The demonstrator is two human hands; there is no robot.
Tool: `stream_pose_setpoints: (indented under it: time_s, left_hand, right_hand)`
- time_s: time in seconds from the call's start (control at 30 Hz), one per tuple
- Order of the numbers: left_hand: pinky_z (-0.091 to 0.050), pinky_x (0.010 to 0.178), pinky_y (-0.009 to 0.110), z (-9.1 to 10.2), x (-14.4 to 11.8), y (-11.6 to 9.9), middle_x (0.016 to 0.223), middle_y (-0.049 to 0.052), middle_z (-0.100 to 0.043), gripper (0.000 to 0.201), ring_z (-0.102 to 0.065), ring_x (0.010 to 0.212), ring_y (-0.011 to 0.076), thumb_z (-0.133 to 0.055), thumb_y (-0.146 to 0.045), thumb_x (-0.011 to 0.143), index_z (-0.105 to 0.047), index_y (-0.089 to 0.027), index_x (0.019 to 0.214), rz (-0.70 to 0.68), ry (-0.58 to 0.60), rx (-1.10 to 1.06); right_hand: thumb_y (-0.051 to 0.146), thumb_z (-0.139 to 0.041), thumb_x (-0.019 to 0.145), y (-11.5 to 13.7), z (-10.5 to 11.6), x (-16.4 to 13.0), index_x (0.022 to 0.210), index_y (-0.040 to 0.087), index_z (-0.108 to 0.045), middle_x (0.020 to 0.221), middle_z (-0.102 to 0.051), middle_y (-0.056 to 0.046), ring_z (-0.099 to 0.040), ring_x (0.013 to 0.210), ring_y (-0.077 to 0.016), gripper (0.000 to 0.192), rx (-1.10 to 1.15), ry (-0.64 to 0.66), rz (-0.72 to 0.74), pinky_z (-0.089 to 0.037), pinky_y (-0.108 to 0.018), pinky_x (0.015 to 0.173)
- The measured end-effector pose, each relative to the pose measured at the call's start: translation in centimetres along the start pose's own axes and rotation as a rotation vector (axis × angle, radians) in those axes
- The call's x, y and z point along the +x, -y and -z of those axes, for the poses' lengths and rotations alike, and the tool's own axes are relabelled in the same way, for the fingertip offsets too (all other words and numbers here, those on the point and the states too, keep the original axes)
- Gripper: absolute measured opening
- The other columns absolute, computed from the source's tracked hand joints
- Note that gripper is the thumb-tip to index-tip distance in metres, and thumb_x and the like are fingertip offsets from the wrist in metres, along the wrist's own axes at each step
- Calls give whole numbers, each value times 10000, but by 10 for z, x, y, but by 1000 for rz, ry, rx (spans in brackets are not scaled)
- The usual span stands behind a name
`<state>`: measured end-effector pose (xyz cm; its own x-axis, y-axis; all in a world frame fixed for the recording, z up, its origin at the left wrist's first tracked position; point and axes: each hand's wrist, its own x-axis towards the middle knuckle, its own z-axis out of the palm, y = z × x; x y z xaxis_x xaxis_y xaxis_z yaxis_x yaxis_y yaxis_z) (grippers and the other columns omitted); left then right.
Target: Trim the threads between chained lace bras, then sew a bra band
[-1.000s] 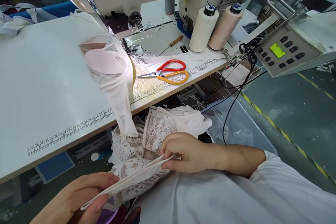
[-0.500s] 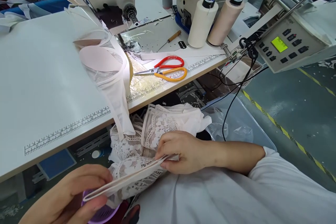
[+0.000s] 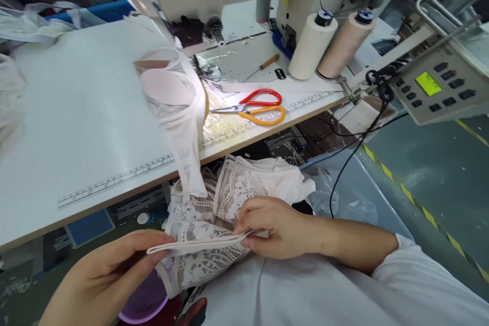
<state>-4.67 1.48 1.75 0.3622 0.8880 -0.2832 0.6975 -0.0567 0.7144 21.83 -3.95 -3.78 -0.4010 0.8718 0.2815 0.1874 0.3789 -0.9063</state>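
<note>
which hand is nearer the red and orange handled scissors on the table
Right. The right hand pinches the white elastic strap almost straight below the red and orange handled scissors; the left hand holds the strap's other end, farther down and to the left.

White openwork lace garment [image 3: 214,224], red-and-orange-handled scissors [image 3: 255,108] (control panel [image 3: 439,86] display: green).
</note>
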Motion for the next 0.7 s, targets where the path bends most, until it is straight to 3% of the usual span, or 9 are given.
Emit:
stream_pose_setpoints:
  time_s: [0.13,0.4,0.5,0.6,0.7]
  left_hand:
    - [-424,523,197,-5,0,-22,612,-18,-587,115,-524,569,128,-585,-274,710,-631,-204,631,30,81,-156]
    - [-390,567,231,-13,0,-15,675,7,-537,164,-487,603,124,-558,-275,771,-658,-173,691,-11,195,-442]
    - [-385,568,234,-20,-1,-20,647,-5,-494,216,-463,599,121,-536,-279,788,-598,-176,609,-50,119,-457]
    - [-408,650,255,-27,-4,-26,731,23,-558,195,-509,713,154,-512,-281,795,-568,-180,638,-65,-6,-405]
    - [-396,560,241,-32,-6,-31,657,5,-535,184,-484,619,140,-482,-312,786,-536,-180,670,6,-21,-365]
  right_hand:
    - [139,-542,775,3,2,-4,903,126,-648,793,-592,-77,-568,736,-138,166,20,52,-65,-473,-231,645]
    - [102,-538,779,3,6,-8,905,157,-642,820,-585,-65,-564,749,-133,173,33,157,-151,-456,-223,634]
    - [105,-545,781,1,5,-11,928,163,-632,843,-586,-69,-570,774,-137,181,31,154,-152,-459,-232,659]
    - [105,-543,782,0,5,-13,936,164,-625,850,-586,-73,-575,775,-140,184,20,141,-115,-462,-237,660]
    - [103,-534,787,1,5,-14,929,169,-625,837,-588,-69,-578,766,-140,182,2,152,-116,-461,-234,651]
